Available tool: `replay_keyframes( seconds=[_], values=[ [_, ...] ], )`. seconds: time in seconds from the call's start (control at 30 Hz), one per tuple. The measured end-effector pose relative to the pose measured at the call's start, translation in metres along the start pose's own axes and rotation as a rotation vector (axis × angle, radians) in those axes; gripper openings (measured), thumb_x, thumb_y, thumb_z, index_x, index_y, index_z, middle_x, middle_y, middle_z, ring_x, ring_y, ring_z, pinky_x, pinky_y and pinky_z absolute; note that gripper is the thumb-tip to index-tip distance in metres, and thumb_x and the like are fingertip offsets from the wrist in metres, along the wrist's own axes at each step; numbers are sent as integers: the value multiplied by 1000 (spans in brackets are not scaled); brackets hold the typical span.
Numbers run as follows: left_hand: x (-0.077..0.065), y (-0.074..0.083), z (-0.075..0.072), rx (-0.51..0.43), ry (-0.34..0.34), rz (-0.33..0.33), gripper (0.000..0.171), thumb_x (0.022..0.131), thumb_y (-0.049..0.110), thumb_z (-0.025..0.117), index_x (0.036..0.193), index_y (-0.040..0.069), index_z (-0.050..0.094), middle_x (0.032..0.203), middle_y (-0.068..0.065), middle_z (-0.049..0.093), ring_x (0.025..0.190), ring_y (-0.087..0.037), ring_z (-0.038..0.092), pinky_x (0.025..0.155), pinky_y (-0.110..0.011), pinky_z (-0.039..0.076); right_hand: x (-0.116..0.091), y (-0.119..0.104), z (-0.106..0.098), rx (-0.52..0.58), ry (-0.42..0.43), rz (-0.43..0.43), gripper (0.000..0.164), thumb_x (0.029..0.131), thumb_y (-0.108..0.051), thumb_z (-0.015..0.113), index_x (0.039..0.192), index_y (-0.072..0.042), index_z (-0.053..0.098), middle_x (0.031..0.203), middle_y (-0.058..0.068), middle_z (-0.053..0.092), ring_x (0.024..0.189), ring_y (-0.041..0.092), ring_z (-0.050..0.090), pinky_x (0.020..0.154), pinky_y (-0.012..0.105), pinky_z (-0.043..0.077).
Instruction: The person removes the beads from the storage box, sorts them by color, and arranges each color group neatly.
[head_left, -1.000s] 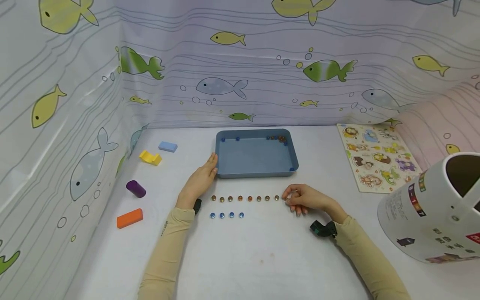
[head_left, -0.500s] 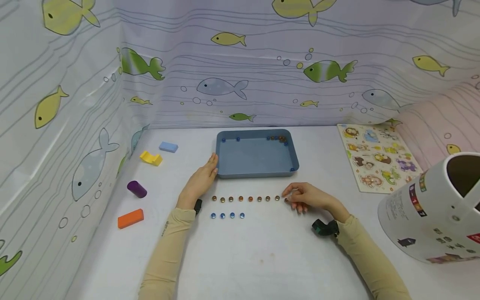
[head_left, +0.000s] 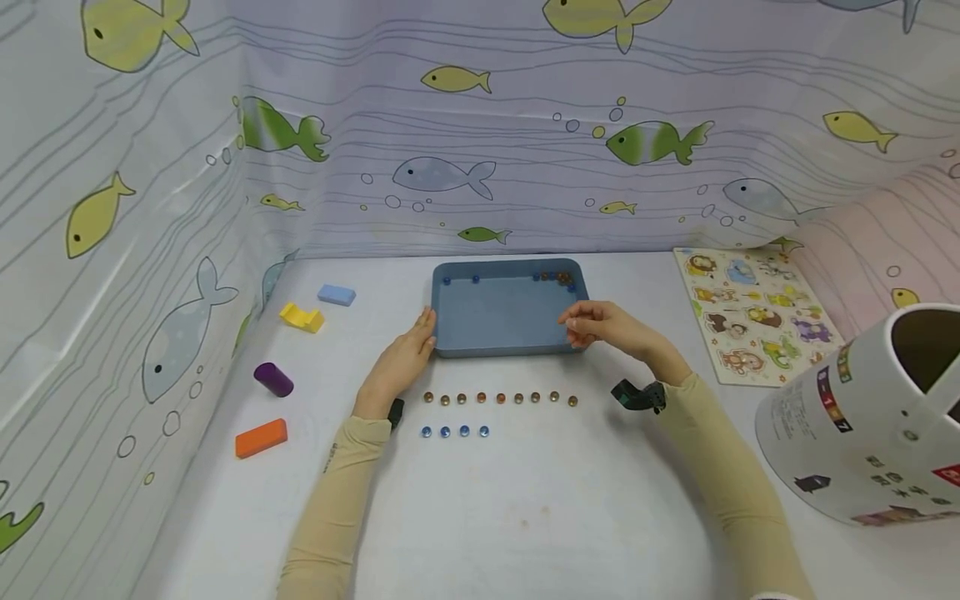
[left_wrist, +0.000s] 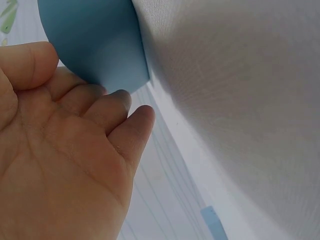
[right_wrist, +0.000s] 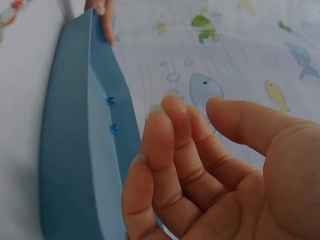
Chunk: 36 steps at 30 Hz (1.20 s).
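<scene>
In the head view my left hand (head_left: 399,360) rests against the left front corner of a blue-grey tray (head_left: 487,350). Its fingers lie along the tray's outer wall, as the left wrist view also shows. My right hand (head_left: 611,329) is over the tray's right front corner, fingers loosely bent, and nothing shows between thumb and fingertips in the right wrist view. Nearer to me on the table is a row of several amber glass marbles (head_left: 572,401). A shorter row of blue glass marbles (head_left: 464,431) lies in front of it. Blue marbles (right_wrist: 114,128) also lie inside the tray.
To the left are a light blue block (head_left: 336,294), a yellow block (head_left: 302,317), a purple cylinder (head_left: 273,378) and an orange block (head_left: 260,438). A sticker-covered board (head_left: 757,317) and a large white bucket (head_left: 855,433) stand right. A fish-print curtain (head_left: 480,125) borders the back.
My right hand has left an amber marble at the right end of the row and moved away from me to the tray's front right corner. The left hand stays put.
</scene>
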<state>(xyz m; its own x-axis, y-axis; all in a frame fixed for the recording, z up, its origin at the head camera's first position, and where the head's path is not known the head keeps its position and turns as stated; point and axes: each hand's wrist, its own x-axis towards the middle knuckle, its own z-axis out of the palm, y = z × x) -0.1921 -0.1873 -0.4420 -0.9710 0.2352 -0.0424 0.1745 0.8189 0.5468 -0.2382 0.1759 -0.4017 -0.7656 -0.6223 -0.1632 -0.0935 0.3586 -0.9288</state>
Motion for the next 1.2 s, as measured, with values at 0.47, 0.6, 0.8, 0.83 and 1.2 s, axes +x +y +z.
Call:
replay_keyframes(
  seconds=[0.47,0.6,0.8,0.83,1.2],
  values=[
    [0,2,3,6,-8,-4,54,106,21,36,154,5,18,163,-10,13,149,-30,21,122,-46,22,45,8,-1,-227,-215,224,43,103,-34,46,132,-4,54,121,14,62,113,27,57,103,46,44],
    [0,1,2,3,-8,-5,54,106,21,36,154,5,18,163,-10,12,149,-30,21,123,-46,22,47,5,-1,-275,-213,225,44,103,-34,46,131,-2,54,120,16,63,113,28,58,105,51,43],
    [-1,0,2,-2,-1,1,54,106,19,36,154,3,18,162,-12,13,149,-32,21,122,-47,22,51,-1,0,-277,-69,106,43,103,-28,45,133,3,53,121,21,64,114,35,59,106,55,43],
    [-1,0,2,-4,-1,0,54,106,19,36,154,3,19,162,-12,13,149,-31,21,122,-47,22,53,-1,0,-263,-27,87,42,104,-26,45,133,4,53,121,22,64,115,37,59,106,55,43],
    [1,0,-1,1,-2,2,53,106,19,37,153,2,20,162,-14,16,149,-31,21,122,-46,22,74,-6,-8,-42,190,141,46,104,-27,45,138,4,45,128,27,59,119,38,59,104,50,48]
  ],
)
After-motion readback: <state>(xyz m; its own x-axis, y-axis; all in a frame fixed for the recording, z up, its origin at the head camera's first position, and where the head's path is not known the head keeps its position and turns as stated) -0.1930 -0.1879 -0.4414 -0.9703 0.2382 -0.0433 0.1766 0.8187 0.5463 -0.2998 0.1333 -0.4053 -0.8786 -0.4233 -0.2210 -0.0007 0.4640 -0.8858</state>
